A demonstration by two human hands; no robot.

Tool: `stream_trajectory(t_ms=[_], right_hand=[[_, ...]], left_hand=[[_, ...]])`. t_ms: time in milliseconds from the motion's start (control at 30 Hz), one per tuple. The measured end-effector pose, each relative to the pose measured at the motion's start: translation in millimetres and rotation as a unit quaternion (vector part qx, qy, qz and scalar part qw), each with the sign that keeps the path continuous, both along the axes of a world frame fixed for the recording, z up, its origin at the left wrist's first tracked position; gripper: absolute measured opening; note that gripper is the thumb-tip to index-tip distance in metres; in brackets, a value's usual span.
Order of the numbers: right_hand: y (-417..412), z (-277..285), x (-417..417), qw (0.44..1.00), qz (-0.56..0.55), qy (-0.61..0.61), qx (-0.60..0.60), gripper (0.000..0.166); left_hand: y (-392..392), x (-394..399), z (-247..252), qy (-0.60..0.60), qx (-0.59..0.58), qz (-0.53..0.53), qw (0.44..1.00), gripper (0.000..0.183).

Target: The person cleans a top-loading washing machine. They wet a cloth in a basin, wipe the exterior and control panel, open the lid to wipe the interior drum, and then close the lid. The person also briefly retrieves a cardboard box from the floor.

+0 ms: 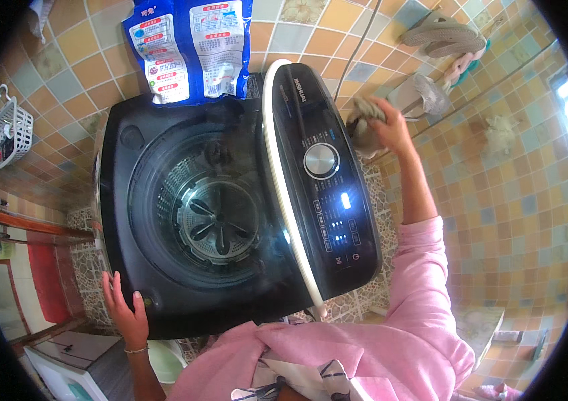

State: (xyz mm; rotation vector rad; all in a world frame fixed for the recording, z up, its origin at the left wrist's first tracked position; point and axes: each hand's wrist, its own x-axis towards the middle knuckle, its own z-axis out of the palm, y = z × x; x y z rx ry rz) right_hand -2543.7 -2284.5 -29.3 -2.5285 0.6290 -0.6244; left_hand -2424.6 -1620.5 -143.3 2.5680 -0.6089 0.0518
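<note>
A black top-loading washing machine [163, 311] stands before me, its perforated drum [220, 218] in view. My left hand [127, 311] rests at its near left corner with fingers apart, holding nothing. Beyond the right edge of the control panel [309, 110], my right hand [392, 128] grips a bunched grey-beige cloth [364, 125]. Part of the cloth is hidden by the fingers. On the panel are a silver dial [321, 161] and lit indicators. Between drum and panel runs a curved white strip [279, 170].
A blue printed bag [189, 50] stands at the machine's back edge against the tiled wall. Slippers [442, 37] hang at upper right, a white basket [12, 135] at left. A pale green basin [166, 361] sits below my left hand, and a cable [359, 47] runs down the wall.
</note>
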Motion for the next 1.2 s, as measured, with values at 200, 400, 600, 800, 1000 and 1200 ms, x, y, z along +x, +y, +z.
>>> stream_trajectory(t_ms=[200,400,600,800,1000,1200], right_hand=[[11,32,124,0.974,0.207,0.014,-0.090,0.061],[-34,-12,187,0.996,0.012,0.090,-0.023,0.055],[-87,-65,113,0.968,0.068,0.004,0.240,0.042],[-23,-75,-1,0.936,0.133,0.015,0.326,0.050],[2,-12,-105,0.927,0.193,0.091,0.309,0.050],[-40,5,-97,0.917,0.070,-0.251,0.302,0.057]], left_hand=[[1,-2,-1,0.011,0.019,0.012,1.000,0.059],[5,-4,-1,0.002,0.020,0.007,1.000,0.056],[-2,-3,1,0.001,0.023,0.004,1.000,0.056],[2,-4,2,-0.013,0.026,-0.006,1.000,0.055],[-1,-2,0,-0.016,0.061,-0.003,0.998,0.054],[5,1,-4,-0.039,0.099,-0.014,0.994,0.053]])
